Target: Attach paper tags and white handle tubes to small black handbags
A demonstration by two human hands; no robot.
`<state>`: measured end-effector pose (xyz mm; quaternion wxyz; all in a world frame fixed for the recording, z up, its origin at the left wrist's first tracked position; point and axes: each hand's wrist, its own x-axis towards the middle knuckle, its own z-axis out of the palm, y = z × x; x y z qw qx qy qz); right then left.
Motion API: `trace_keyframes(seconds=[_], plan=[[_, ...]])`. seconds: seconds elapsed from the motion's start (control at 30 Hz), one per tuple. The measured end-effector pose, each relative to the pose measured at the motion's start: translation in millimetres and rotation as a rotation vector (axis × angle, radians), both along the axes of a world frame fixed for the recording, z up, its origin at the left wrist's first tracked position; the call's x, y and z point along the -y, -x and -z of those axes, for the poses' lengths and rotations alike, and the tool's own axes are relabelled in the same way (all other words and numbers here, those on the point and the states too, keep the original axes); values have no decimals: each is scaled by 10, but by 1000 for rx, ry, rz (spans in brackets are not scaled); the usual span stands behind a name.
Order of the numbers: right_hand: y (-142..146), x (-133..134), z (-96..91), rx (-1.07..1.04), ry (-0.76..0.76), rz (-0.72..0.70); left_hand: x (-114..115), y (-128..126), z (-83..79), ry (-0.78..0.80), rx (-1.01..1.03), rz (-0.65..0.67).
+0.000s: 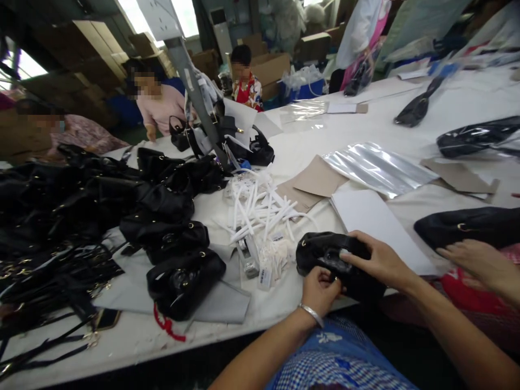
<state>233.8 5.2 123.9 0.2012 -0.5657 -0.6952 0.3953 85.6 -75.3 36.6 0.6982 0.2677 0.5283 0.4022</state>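
Note:
A small black handbag (311,254) with a gold ring rests at the table's front edge, with shiny clear plastic at its middle. My left hand (319,290) is closed in a pinch at the bag's near side; the exact part between the fingertips is too small to tell. Over the bag's right end, my right hand (377,260) grips it, thumb pressed near the plastic and the other fingers behind the top edge. Just left of the bag are a stack of paper tags (274,262) and a grey metal tool (247,254), perhaps a stapler.
Black handbags (101,200) pile up at the left, above loose straps (52,292) and a phone (108,318). White strips (260,208), white sheets (374,225) and plastic sleeves (377,168) lie beyond my hands. A co-worker's hand (479,265) touches a black bag (471,225) at right.

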Motion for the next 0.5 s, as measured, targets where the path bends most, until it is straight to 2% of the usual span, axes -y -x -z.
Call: trace_keyframes(seconds=[0.13,0.2,0.27,0.4,0.43,0.5], plan=[[36,-95,17,116,-156,-130,177,79,98,-82,-101,377],[15,-159,32,156,-271,-158,207,247,93,-111,-97,460],[-16,-218,67,175,-349,-184,211,492,98,-100,-125,398],[-4,-273,243,127,-400,-282,254,1084,256,-44,-404,94],[19,-267,286,126,-399,-279,284,1219,321,-34,-507,58],[72,-220,322,138,-394,-179,359,1433,451,-43,-727,56]])
